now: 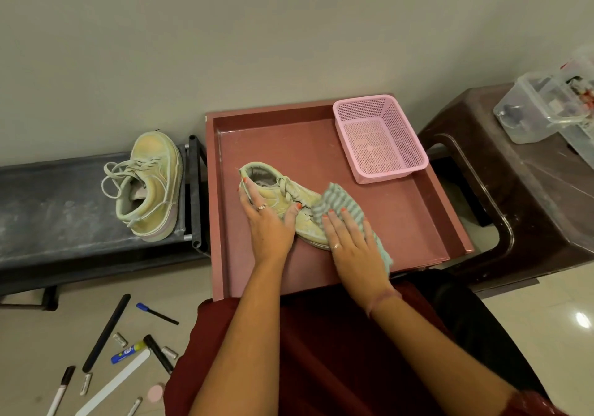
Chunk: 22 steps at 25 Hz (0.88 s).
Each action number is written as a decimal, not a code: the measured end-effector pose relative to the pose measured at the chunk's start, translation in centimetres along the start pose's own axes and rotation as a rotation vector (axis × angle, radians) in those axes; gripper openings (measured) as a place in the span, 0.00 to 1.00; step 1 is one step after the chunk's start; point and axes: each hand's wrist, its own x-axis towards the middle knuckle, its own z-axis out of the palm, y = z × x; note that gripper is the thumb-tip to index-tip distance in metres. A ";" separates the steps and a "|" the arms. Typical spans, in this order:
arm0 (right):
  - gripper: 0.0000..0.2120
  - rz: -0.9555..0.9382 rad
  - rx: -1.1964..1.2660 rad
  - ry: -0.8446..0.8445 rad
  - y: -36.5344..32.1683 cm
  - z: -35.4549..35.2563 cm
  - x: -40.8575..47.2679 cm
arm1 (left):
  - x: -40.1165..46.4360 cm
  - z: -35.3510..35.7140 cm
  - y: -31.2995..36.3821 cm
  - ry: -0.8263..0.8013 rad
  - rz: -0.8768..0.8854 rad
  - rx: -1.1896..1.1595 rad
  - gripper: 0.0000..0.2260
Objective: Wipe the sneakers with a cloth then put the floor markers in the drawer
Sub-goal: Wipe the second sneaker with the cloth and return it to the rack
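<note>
A pale yellow-green sneaker (291, 197) lies inside the open reddish drawer (401, 210). My left hand (266, 222) holds it at the heel and side, fingers and thumb wrapped round it. My right hand (350, 245) presses a green-and-white striped cloth (337, 200) flat onto the toe with straight fingers. The second sneaker (154, 187) lies on its side on the dark bench (48, 210) to the left. Several markers (157, 314) and similar sticks (106, 332) are scattered on the floor at lower left.
An empty pink mesh basket (379, 139) stands in the drawer's far right corner. A brown plastic stool (520, 197) at the right carries clear plastic boxes (546, 107). A wall runs behind everything. My lap in dark red cloth (321, 351) is below the drawer.
</note>
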 end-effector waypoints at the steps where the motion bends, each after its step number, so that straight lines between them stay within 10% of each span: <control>1: 0.27 0.041 0.049 -0.032 0.1 0.0 -1.2 | 0.1 0.0 0.0 -0.003 -0.005 -0.003 0.48; 11: 0.42 0.030 0.582 -0.497 4.5 -2.4 5.8 | 0.1 -0.1 0.3 -0.004 -0.016 0.017 0.48; 17: 0.48 0.143 0.715 -0.228 1.7 -0.3 -2.2 | 0.3 -0.3 0.2 -0.015 -0.005 0.018 0.48; 22: 0.46 0.092 0.541 -0.414 3.2 -1.1 4.6 | 0.2 -0.2 0.2 -0.022 0.019 0.009 0.48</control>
